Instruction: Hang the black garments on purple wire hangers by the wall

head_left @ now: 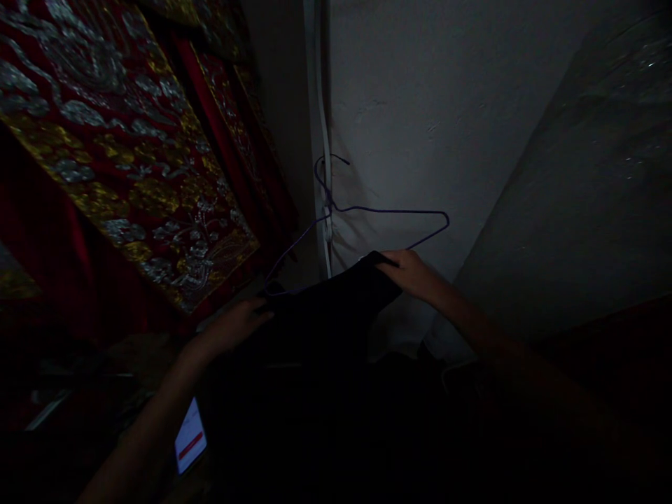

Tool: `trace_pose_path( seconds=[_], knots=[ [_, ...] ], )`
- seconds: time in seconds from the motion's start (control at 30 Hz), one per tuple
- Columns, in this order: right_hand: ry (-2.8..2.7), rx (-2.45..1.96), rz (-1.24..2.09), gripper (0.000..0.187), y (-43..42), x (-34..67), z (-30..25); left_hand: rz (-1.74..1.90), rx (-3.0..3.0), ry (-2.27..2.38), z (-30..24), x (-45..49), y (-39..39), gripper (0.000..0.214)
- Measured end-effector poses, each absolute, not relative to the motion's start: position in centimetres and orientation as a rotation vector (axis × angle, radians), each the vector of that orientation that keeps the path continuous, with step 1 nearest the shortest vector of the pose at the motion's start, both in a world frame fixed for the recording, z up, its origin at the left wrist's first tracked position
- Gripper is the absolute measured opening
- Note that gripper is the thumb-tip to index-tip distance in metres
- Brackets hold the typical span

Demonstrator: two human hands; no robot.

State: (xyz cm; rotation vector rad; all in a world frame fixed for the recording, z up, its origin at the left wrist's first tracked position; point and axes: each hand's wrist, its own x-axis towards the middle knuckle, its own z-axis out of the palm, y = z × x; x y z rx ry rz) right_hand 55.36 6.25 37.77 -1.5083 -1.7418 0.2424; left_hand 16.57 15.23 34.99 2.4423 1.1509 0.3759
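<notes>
A black garment (325, 315) is draped over the lower bar of a thin purple wire hanger (388, 210). The hanger is tilted, its hook up against the wall near a white cable. My right hand (412, 271) pinches the cloth's upper right corner by the hanger's bar. At the left end, my left hand (239, 323) is closed on the cloth's edge just below the hanger's corner. The garment's lower part is lost in the dark, so its kind cannot be made out.
A red cloth with gold and silver embroidery (157, 161) hangs at the left. A white cable (321, 105) runs down the grey wall (446, 91). Low at the left a phone with a lit screen (190, 435) lies under my left forearm. A plastic-like sheet (593, 189) covers the right side.
</notes>
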Motion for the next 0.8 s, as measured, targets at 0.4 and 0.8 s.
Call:
trace_pose_path(
  seconds=[0.4,0.8],
  knots=[
    [-1.786,-1.439,0.319,0.029,2.7,52.0,37.8,1.187,2.376,0.655,41.6,22.4,13.4,0.02],
    [-1.251,-1.453,0.026,0.022,1.6,59.1,41.1,1.273,2.569,0.831,44.1,21.5,15.0,0.031]
  ],
)
